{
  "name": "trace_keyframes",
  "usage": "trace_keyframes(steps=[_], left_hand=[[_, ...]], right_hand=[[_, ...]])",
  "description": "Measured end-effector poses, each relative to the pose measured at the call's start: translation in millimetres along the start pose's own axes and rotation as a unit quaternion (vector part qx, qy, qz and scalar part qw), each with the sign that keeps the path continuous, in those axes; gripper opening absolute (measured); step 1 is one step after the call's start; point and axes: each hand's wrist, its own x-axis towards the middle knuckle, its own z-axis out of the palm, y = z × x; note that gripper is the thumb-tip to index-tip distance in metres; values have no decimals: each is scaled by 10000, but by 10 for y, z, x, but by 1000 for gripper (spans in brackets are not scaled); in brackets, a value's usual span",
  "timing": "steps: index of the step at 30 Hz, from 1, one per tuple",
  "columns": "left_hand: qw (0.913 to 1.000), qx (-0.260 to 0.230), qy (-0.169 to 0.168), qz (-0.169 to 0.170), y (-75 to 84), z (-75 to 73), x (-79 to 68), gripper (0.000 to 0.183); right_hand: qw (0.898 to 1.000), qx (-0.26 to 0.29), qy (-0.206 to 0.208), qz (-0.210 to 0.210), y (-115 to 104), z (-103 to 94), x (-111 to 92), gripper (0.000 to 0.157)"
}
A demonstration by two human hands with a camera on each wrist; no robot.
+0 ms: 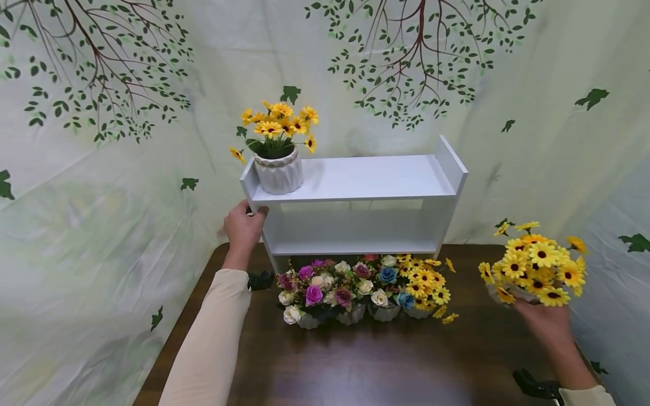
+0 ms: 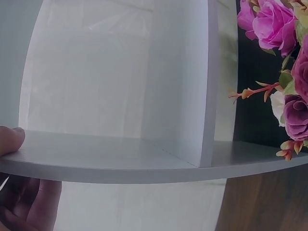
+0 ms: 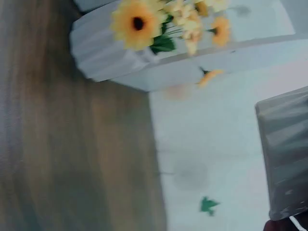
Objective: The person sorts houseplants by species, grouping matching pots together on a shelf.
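Note:
My left hand (image 1: 245, 228) grips the left side panel of a white two-tier shelf (image 1: 350, 225). In the left wrist view the thumb (image 2: 10, 139) lies on the panel's inner face, the fingers (image 2: 44, 204) on its outer face. Off to the shelf's right, my right hand (image 1: 545, 318) holds up a pot of yellow sunflowers (image 1: 543, 265). The blooms hide most of that pot in the head view; its ribbed grey-white side (image 3: 286, 154) shows in the right wrist view, with a bit of the hand beneath. Another sunflower pot (image 1: 279, 172) stands on the top board's left end.
Several flower pots stand in a row on the brown table (image 1: 355, 361) at the shelf's foot: purple and white roses (image 1: 313, 294), blue roses (image 1: 388, 275), and yellow sunflowers (image 1: 424, 282) at the right end. A leaf-printed cloth (image 1: 244, 67) hangs behind and at both sides.

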Motion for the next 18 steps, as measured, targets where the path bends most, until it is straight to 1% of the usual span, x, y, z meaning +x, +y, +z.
trace_keyframes(steps=[4, 9, 12, 15, 17, 18], left_hand=[[10000, 4, -14, 20, 2, 10, 3, 32], [10000, -10, -37, 13, 30, 8, -8, 32], [10000, -3, -38, 34, 50, -3, -9, 32], [10000, 17, -74, 44, 63, -9, -5, 33], [9999, 17, -107, 20, 65, -10, -2, 34], [9999, 14, -115, 0, 65, -12, -2, 34]], right_hand=[[9998, 175, 123, -48, -163, -78, 19, 87], [9986, 271, 186, -425, -381, -163, 70, 88], [9984, 270, 132, -472, -507, -214, 109, 89], [9987, 311, 85, -388, -628, -251, 130, 89], [9981, 520, 33, -342, -715, -266, 139, 87], [9959, 834, -16, -344, -760, -270, 142, 86]])
